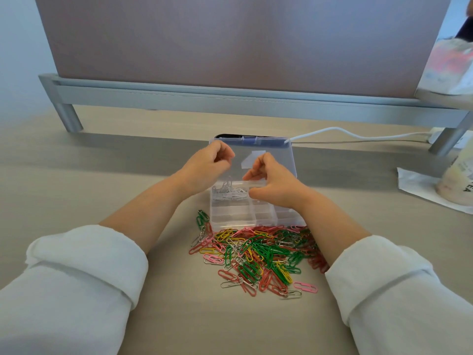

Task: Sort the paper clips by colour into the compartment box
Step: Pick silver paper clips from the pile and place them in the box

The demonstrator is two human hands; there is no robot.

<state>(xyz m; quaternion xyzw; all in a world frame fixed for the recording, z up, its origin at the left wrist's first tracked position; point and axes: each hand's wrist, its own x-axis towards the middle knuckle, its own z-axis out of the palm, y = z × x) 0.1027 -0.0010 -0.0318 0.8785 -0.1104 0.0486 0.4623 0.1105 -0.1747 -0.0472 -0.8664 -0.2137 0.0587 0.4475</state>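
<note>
Two hands over the open compartment box (256, 218): left hand (207, 163) and right hand (275, 181), fingers curled, can't tell if either pinches anything. Silver clips (229, 193) sit in its far-left compartment. Mixed paper clips (258, 254) lie piled on the desk (102, 175) against its near edge.

A clear plastic compartment box (231, 216) sits on the pale wooden table (102, 190), its hinged lid (271, 155) open behind it and a loose heap of mixed-colour paper clips (258, 254) just in front. A bunch of silver paper clips (229, 192) lies in the box's far-left compartment. A black phone (230, 136) lies behind the lid, and a white cable (358, 134) runs off to the right.
</note>
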